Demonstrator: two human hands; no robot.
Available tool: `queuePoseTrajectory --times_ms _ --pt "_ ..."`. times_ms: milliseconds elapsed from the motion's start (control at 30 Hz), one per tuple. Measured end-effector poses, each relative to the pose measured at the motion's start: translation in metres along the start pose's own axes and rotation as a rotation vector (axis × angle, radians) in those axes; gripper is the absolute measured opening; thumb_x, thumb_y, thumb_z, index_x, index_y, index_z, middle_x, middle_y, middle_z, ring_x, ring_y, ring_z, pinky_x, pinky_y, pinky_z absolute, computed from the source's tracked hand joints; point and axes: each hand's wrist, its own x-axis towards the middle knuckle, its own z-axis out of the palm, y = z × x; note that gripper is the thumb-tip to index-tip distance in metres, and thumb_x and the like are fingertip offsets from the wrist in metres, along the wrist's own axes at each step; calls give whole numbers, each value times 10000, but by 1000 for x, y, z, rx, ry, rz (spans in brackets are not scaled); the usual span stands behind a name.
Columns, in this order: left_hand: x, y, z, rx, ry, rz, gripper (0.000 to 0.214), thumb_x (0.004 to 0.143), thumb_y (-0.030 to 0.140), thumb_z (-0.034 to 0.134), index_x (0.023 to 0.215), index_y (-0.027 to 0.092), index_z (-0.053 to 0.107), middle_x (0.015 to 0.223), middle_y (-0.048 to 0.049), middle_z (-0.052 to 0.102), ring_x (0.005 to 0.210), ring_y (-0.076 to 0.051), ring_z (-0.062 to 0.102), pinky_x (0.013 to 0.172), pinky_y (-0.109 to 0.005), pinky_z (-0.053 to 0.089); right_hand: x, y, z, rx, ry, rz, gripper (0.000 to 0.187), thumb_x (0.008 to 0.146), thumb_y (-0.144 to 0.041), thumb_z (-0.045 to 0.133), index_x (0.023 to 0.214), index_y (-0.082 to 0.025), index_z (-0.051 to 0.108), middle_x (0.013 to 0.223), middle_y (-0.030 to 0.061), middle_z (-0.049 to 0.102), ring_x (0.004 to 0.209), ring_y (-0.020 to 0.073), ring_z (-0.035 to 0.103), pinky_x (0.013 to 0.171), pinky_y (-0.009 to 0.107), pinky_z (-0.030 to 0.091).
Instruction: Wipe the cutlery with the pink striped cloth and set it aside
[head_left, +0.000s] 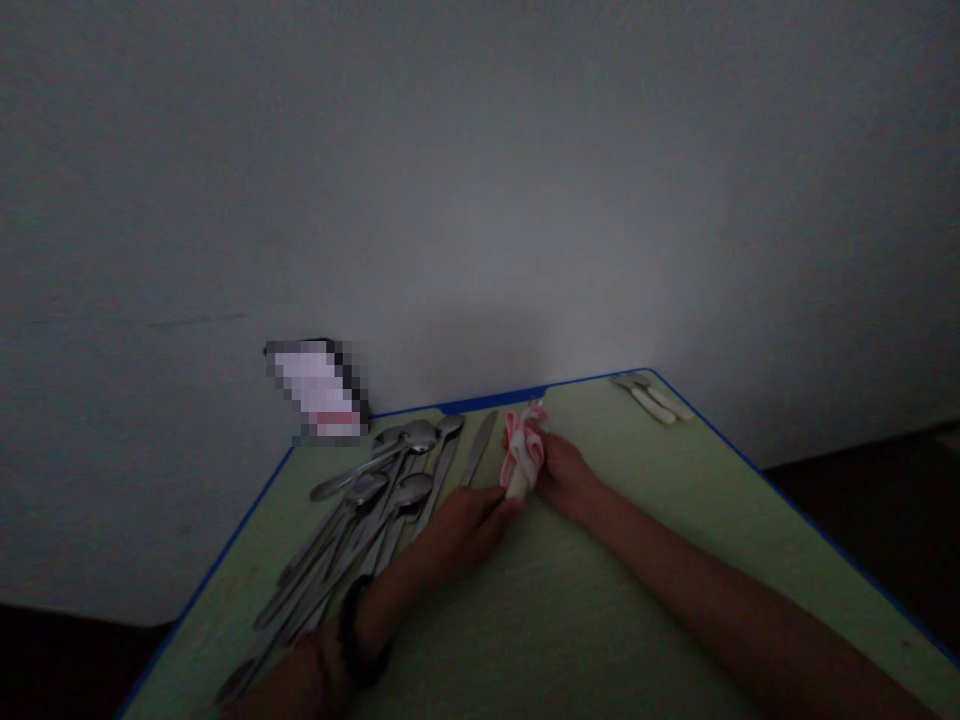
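My left hand [476, 520] grips the pale handle [516, 487] of a piece of cutlery, held pointing away from me above the table. A crumpled pink-and-white cloth [525, 440] is wrapped round its upper part, and my right hand [564, 472] is closed on that cloth. Only a small metal tip shows beyond the cloth, so the kind of cutlery cannot be told. Left of my hands lies a table knife [480, 448], its lower end hidden behind my left hand. Beside it is a loose pile of metal spoons [411, 490] and other cutlery, partly covered by my left forearm.
The light green table [600, 600] has a blue edge and stands against a grey wall [480, 200]. Two pale-handled pieces of cutlery [651, 400] lie at the far right corner. A phone-like device [319, 390], its screen blurred, leans on the wall at the far left corner.
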Motion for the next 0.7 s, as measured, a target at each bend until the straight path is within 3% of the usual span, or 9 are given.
queuePoseTrajectory --times_ms 100,200,267,333,433,533,700 --pt "1 -1 1 -65 20 -24 416 902 415 362 576 174 456 499 44 416 469 -93 409 468 -217 262 1 -8 0 -31 45 -37 256 700 -381 672 807 -164 588 667 -5 598 592 113 549 600 242 456" --pt "0 -2 0 -218 99 -50 415 906 426 346 597 176 466 510 43 443 479 -97 424 482 -216 306 -1 -18 -4 -209 10 -54 342 678 -460 679 806 -160 576 664 -2 593 563 111 529 559 243 436" --pt "0 -3 -1 -347 184 -76 424 919 419 303 605 182 459 512 37 457 490 -106 444 510 -222 352 -6 -25 -7 -460 -117 2 360 694 -489 657 786 -153 565 634 -10 571 528 98 491 523 231 400" --pt "1 -5 -1 -428 275 -93 433 929 413 258 618 190 459 516 32 459 504 -116 459 538 -229 384 -12 -32 -7 -808 -333 83 329 730 -464 628 768 -143 568 604 -27 535 508 77 435 494 208 346" --pt "2 -7 -1 -368 346 -91 404 916 427 288 662 188 492 591 16 510 567 -128 486 572 -237 397 -21 -41 0 -1265 -621 43 230 790 -370 566 754 -143 566 621 -35 514 544 70 421 510 192 318" --pt "2 -7 0 -217 270 -85 408 910 434 310 661 181 509 615 9 538 592 -138 494 585 -247 389 -28 -49 9 -1580 -762 54 227 820 -322 504 684 -143 535 577 -39 474 526 71 407 497 196 297" --pt "0 -4 5 -12 159 -21 402 935 385 263 767 179 564 688 -19 613 619 -148 538 619 -264 384 -31 -64 14 -1785 -843 129 244 816 -333 497 668 -145 549 559 -34 476 501 76 406 485 205 289"
